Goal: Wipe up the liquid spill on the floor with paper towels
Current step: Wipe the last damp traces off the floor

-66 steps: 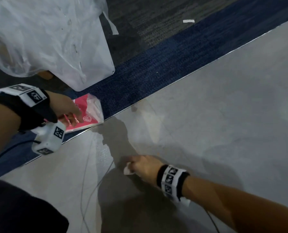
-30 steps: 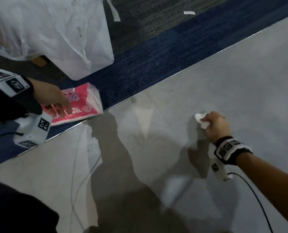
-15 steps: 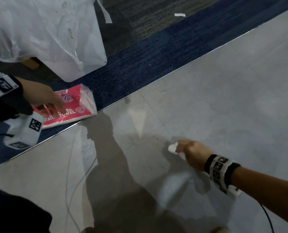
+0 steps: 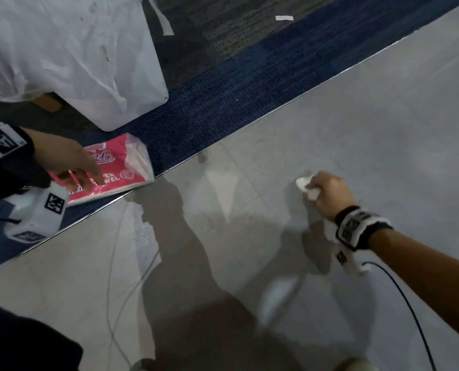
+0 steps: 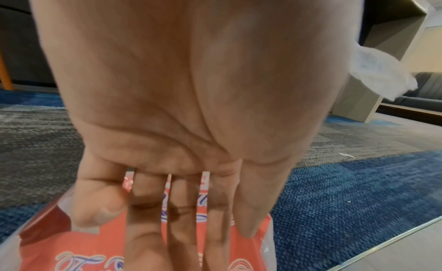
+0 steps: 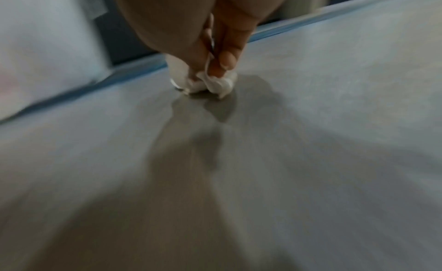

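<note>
The right hand (image 4: 330, 192) has its fingers and thumb curled round a crumpled white paper towel (image 4: 307, 187), pinching the wad and pressing it down onto the grey floor (image 4: 356, 116); in the right wrist view the thumb lies on top of the wad (image 6: 212, 83) and a darker patch sits on the floor just under it, though blur makes it impossible to tell shadow from liquid. The forearm reaches in from the lower right, a marked wristband and a thin black cable trailing from the wrist. The left hand (image 4: 70, 162) lies with straight, slightly spread fingers (image 5: 181, 218) flat on a pink pack of paper towels (image 4: 121, 167), pressing it rather than gripping. The pack lies on the blue carpet (image 4: 223, 103) just beside the metal strip (image 4: 276, 112) that divides carpet from hard floor. Behind it stands a white object wrapped in clear plastic sheeting (image 4: 75, 54). A small white scrap (image 4: 284, 18) lies farther off on the grey carpet. Shadows of the person darken the middle floor, and no wet spill can be made out from the head view. The left forearm and the dark clothing at the lower left are cut off by the frame.
</note>
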A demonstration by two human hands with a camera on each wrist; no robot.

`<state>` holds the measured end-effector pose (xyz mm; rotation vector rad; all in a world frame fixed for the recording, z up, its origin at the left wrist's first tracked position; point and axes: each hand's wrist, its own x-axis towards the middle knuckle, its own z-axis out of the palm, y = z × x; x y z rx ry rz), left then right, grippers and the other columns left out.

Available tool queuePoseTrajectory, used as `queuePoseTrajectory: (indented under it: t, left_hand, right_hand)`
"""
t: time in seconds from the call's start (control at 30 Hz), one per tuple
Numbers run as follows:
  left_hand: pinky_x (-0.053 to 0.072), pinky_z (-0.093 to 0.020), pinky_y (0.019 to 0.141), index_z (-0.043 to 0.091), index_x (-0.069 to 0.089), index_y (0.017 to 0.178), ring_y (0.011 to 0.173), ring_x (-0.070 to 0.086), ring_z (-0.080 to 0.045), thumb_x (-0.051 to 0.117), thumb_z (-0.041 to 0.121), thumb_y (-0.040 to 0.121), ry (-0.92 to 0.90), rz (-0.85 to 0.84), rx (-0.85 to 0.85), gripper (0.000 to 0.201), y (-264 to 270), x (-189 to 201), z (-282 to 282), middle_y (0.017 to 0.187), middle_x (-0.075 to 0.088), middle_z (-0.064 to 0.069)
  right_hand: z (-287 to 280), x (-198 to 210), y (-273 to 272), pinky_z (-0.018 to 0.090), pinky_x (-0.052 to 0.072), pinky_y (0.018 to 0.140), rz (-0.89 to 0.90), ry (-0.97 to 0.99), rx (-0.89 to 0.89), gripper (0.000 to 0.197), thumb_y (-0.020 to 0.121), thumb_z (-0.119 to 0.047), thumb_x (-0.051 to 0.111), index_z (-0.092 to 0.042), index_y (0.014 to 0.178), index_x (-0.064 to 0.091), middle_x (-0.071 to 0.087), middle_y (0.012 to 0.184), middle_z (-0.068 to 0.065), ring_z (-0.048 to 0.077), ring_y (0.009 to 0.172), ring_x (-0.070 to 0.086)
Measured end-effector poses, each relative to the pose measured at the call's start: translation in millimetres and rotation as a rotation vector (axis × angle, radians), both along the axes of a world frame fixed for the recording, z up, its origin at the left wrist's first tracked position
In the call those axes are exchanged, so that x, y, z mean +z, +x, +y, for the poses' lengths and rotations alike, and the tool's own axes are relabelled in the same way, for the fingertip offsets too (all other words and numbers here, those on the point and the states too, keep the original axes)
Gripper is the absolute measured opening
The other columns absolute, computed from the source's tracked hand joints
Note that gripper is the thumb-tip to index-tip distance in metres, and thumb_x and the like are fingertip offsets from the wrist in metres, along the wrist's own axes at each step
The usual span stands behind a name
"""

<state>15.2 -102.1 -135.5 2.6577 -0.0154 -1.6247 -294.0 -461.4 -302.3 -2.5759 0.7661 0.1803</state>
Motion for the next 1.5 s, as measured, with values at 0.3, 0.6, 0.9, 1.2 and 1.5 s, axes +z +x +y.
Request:
queuePoseTrajectory:
  t: [0.3,0.6,0.9,1.2,1.5]
  left_hand:
    - [0.040,-0.015,0.031,-0.002,0.067,0.088,0.032,0.051,-0.012,0.058,0.012,0.091,0.023,-0.024,0.002,0.017,1,8,8,0.061,0.063,-0.011]
    - [0.042,-0.015,0.031,0.000,0.066,0.090,0.031,0.054,-0.010,0.052,0.011,0.095,-0.004,-0.030,0.007,0.019,-4,11,3,0.071,0.062,-0.014]
    - [0.040,-0.017,0.039,-0.002,0.069,0.093,0.039,0.051,-0.013,0.056,0.011,0.092,0.024,-0.029,-0.023,0.018,-14,14,-5,0.064,0.063,-0.009]
    - [0.040,-0.015,0.033,-0.002,0.068,0.093,0.034,0.052,-0.014,0.056,0.010,0.092,0.031,-0.035,0.064,0.017,-17,20,3,0.073,0.060,-0.016]
    - [0.033,-0.011,0.029,0.000,0.066,0.101,0.030,0.048,-0.008,0.054,0.009,0.093,-0.007,-0.044,-0.008,0.018,-15,9,-17,0.073,0.060,-0.012]
  right_hand:
    - [188,10,65,0.031,0.047,0.076,0.121,0.398,0.646,0.017,0.085,-0.009,0.058,-0.014,0.100,0.065,0.059,0.095,0.002,0.023,0.083,0.060]
    - [70,2,145,0.040,0.053,0.081,-0.048,0.045,-0.126,0.009,0.078,-0.010,0.056,-0.008,0.082,0.064,0.066,0.097,0.020,0.038,0.091,0.065]
    - [223,16,163,0.039,0.050,0.086,0.058,0.287,0.701,0.023,0.086,-0.012,0.061,-0.003,0.107,0.064,0.060,0.113,0.018,0.033,0.101,0.061]
    - [59,3,176,0.043,0.052,0.086,-0.066,0.100,-0.162,0.017,0.084,-0.011,0.056,-0.003,0.097,0.064,0.064,0.104,0.022,0.039,0.094,0.064]
    - [200,9,124,0.033,0.047,0.084,0.146,0.406,0.741,0.019,0.085,-0.019,0.060,-0.014,0.102,0.068,0.064,0.112,0.009,0.029,0.102,0.061]
